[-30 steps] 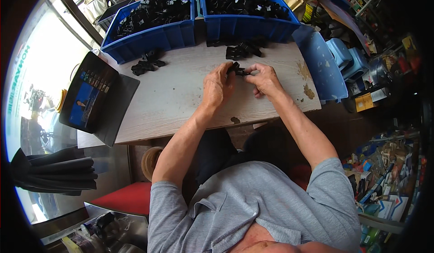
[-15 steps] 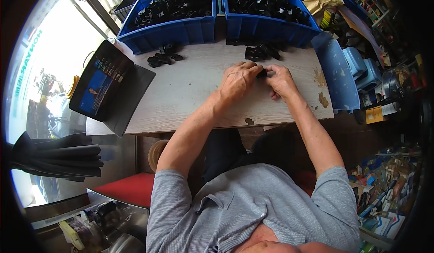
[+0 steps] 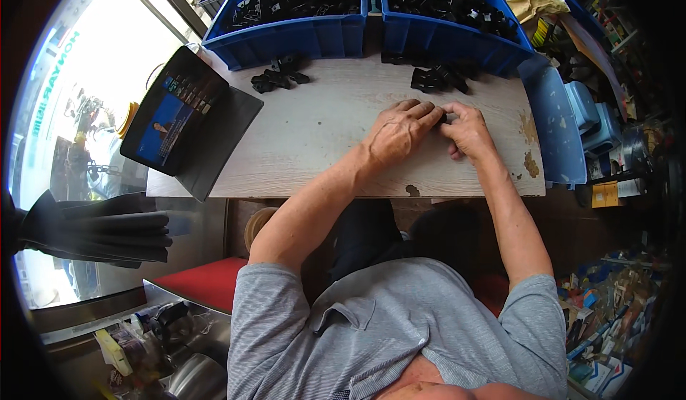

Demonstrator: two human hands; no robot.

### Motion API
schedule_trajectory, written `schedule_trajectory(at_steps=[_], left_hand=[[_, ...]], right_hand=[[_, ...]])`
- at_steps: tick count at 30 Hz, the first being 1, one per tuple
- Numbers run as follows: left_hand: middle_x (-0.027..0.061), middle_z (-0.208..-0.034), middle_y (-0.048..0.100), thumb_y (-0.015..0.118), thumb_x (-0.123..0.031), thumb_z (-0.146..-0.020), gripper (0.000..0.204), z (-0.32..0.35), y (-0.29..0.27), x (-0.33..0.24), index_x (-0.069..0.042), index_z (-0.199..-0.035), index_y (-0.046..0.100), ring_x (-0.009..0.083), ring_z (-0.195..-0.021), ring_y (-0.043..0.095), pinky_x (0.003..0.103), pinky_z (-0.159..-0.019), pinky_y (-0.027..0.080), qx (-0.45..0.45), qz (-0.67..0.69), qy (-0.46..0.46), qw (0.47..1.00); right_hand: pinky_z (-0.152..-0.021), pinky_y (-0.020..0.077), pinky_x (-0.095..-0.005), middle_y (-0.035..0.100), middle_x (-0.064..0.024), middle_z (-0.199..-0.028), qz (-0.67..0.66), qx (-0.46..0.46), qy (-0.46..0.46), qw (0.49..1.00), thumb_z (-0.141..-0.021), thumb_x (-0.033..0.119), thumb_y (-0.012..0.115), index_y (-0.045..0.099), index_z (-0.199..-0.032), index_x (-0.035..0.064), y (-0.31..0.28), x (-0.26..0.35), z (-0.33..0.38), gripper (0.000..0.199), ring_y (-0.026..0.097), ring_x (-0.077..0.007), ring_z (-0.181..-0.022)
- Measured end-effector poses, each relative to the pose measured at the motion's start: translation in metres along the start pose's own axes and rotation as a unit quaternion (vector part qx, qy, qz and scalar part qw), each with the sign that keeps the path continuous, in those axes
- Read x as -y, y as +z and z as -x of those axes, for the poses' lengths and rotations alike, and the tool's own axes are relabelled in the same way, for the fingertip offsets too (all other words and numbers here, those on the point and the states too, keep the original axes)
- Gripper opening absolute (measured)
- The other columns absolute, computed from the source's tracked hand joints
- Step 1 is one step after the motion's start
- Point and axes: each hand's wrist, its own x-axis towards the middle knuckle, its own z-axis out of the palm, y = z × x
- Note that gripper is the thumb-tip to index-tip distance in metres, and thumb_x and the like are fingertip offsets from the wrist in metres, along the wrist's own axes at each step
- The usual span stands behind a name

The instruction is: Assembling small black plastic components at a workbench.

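Close together over the right half of the pale table (image 3: 314,146), both of my hands are at a small black part (image 3: 445,118). My left hand (image 3: 399,130) is back up, its fingers curled onto the part and hiding much of it. From the other side, my right hand (image 3: 469,131) pinches it between thumb and fingers. Just beyond my hands lies a small pile of black pieces (image 3: 439,78). Another small black pile (image 3: 280,76) rests farther left. What kind of piece I hold is too hidden to make out.
Two blue bins full of black pieces, a left bin (image 3: 300,41) and a right bin (image 3: 457,45), stand along the far edge. A tablet in a dark folding case (image 3: 179,118) leans at the left. Beyond the right edge is a blue panel (image 3: 561,125).
The whole view has shifted, so table and bins appear farther right and slightly higher. Both hands remain together on the black part, with only slight finger movement.
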Motion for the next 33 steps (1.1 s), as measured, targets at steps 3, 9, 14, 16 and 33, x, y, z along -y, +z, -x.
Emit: schedule_trajectory(at_steps=[3,9,14,16,33], left_hand=[[0.0137,-0.123,0.066,0.058,-0.01,-0.089,0.047,0.007,-0.001,-0.006,-0.004,-0.136,0.059,0.0304,-0.116,0.06,0.041,-0.102,0.049,0.016,-0.033,-0.01,0.999],[0.0153,-0.121,0.065,0.063,-0.007,-0.088,0.043,0.01,-0.006,-0.014,-0.005,-0.131,0.061,0.0338,-0.116,0.058,0.043,-0.1,0.049,-0.009,-0.029,-0.062,0.998],[0.0089,-0.099,0.068,0.064,-0.002,-0.085,0.034,0.033,-0.056,0.033,-0.013,-0.116,0.07,0.0319,-0.094,0.061,0.042,-0.075,0.053,-0.193,-0.229,-0.224,0.927],[0.0093,-0.105,0.068,0.063,-0.002,-0.083,0.033,0.042,-0.082,0.064,-0.013,-0.113,0.072,0.0335,-0.101,0.061,0.042,-0.081,0.054,-0.187,-0.32,-0.245,0.896],[0.0129,-0.111,0.07,0.063,0.003,-0.079,0.041,0.054,-0.064,0.083,-0.005,-0.119,0.065,0.036,-0.105,0.063,0.045,-0.09,0.052,-0.067,-0.185,-0.147,0.969]], right_hand=[[-0.036,0.0423,-0.0261,0.056,0.0001,-0.061,0.014,0.005,-0.003,1.0,-0.084,0.006,0.069,0.067,-0.113,0.005,0.002,0.003,0.002,0.028,0.051,-0.0096,-0.042],[-0.035,0.0408,-0.0257,0.054,0.0015,-0.061,0.031,-0.002,0.0,1.0,-0.086,0.006,0.069,0.065,-0.115,0.0046,-0.001,0.004,0.005,0.029,0.049,-0.0088,-0.042],[-0.037,0.0434,-0.0267,0.055,-0.0007,-0.059,-0.035,-0.019,-0.013,0.999,-0.082,0.017,0.078,0.062,-0.109,-0.0004,0.0,0.005,0.012,0.036,0.053,-0.0104,-0.043],[-0.041,0.0496,-0.0291,0.053,-0.0005,-0.056,-0.061,-0.03,-0.011,0.998,-0.081,0.021,0.08,0.061,-0.109,0.0006,-0.01,0.003,0.016,0.039,0.055,-0.0125,-0.044],[-0.057,0.0619,-0.0377,0.05,-0.0022,-0.057,-0.185,-0.252,0.028,0.95,-0.086,0.018,0.077,0.065,-0.124,0.0076,-0.088,-0.015,-0.016,0.04,0.06,-0.0174,-0.054]])
